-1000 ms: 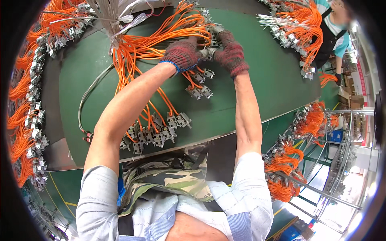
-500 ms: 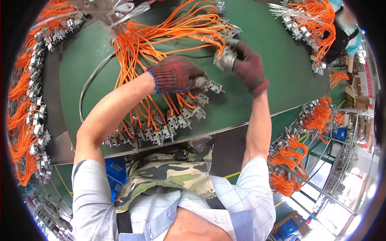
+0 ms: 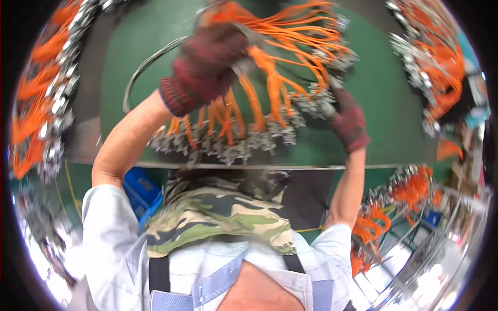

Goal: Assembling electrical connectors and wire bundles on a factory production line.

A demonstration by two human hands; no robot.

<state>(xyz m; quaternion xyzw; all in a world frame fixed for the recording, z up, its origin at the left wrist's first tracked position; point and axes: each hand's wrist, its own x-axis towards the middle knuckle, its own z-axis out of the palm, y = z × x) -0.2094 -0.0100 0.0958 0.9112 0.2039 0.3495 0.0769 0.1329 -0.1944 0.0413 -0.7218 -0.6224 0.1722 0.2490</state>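
One camouflage apron (image 3: 223,220) is nearest, worn over a pale shirt (image 3: 111,217), with a blue bin (image 3: 142,189) below the table's edge on the left. Just past the front edge of the green table (image 3: 389,111), metal connectors (image 3: 228,150) lie fanned in a shallow curve, and orange wires (image 3: 250,98) run back from them toward the left hand.

The right hand (image 3: 350,119), in a dark red knit glove, is at the right end of that curve, its fingertips at a small cluster of connectors; blur hides whether they pinch any. The left hand (image 3: 210,65), gloved alike, is over the wires, thumb and fingers curled together around a thick strand of them.

To handle this well, the left grip should be snug without crushing, and well back from the ends, so that nothing tugs where wire meets metal. The right hand does better to take connectors by their bodies than to pull on the wires. Their angular shapes look apt to catch on one another or on the knit, so crossed strands are best eased apart, not yanked.

Farther back, more connectors (image 3: 340,57) end a second fan of wires, and a grey cable (image 3: 140,72) curves left of the left hand. Beyond lie heaps of wire at left (image 3: 49,98) and right (image 3: 446,78).
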